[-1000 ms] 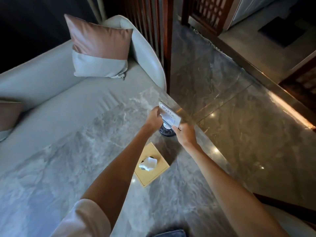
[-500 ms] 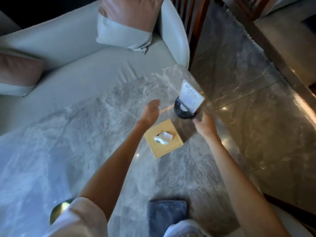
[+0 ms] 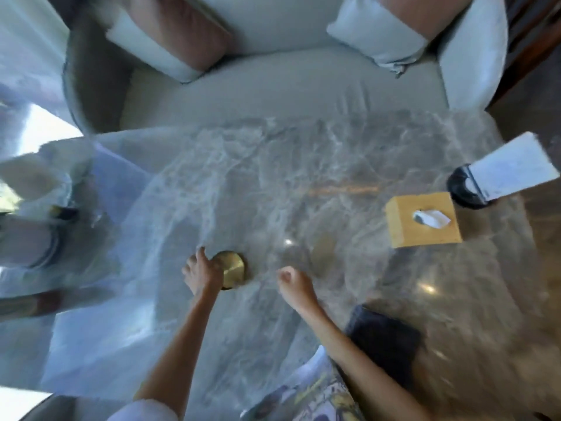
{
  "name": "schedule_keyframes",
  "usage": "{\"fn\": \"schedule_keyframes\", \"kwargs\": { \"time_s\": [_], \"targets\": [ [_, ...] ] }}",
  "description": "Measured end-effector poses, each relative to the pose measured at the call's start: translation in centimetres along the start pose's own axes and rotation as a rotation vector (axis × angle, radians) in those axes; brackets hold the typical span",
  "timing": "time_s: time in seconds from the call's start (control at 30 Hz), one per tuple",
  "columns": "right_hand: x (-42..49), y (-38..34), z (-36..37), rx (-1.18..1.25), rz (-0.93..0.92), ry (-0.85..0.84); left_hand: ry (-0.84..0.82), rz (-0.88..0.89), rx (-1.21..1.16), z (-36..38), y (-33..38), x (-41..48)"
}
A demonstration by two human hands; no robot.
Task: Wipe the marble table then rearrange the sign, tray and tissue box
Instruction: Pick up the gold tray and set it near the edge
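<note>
Hands over the marble table [image 3: 273, 165], head view. The left forearm reaches forward, and the left hand [image 3: 202, 275] lies palm down on the near-left rim of the round gold tray [image 3: 233, 268], fingers bent over its edge. Motion blur hides whether they grip the tray or only rest on it. The right hand [image 3: 293, 282] hovers just right of the tray, apart from it, its fingers loosely curled and holding nothing. The yellow tissue box [image 3: 423, 221], a white tissue standing out of its top, sits well to the right. Just beyond it, at the table's right edge, is the sign [image 3: 513, 170], a tilted white card on a round black base, its print unreadable. A dark cloth [image 3: 385, 338] lies by the right forearm, which covers its near corner. The sofa [image 3: 282, 83] and two cushions [image 3: 170, 34] are cut off at the top. Shapes at far left are too smeared to identify.
</note>
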State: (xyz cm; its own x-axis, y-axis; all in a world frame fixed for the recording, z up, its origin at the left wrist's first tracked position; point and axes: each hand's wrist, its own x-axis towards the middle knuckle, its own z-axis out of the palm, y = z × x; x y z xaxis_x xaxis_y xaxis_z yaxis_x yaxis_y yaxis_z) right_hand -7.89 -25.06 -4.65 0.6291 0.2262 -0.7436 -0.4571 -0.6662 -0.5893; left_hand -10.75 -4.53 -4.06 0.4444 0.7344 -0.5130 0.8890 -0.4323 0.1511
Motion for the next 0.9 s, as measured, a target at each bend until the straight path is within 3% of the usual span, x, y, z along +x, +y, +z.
{"fn": "schedule_keyframes", "kwargs": {
  "time_s": [0.23, 0.43, 0.57, 0.67, 0.9],
  "targets": [
    [3.0, -4.7, 8.8, 0.029, 0.005, -0.021, -0.223, 0.08, -0.071, -0.4, -4.0, 3.0],
    [2.2, -4.0, 9.3, 0.173, 0.05, -0.04, -0.288, 0.16, -0.098, -0.2, -2.7, 0.5],
    [0.1, -1.0, 4.1, 0.269, 0.011, 0.112, -0.315, 0.224, -0.127, 0.5, 2.5, -5.3],
    [-2.3, 2.7, -2.7, 0.314, 0.02, 0.278, -0.356, 0.366, -0.148, 2.6, 8.1, -11.1],
    [-7.2, 15.8, -19.3, 0.454, 0.153, 0.583, -0.581, 0.587, -0.021, 11.8, 21.3, -25.6]
  ]
}}
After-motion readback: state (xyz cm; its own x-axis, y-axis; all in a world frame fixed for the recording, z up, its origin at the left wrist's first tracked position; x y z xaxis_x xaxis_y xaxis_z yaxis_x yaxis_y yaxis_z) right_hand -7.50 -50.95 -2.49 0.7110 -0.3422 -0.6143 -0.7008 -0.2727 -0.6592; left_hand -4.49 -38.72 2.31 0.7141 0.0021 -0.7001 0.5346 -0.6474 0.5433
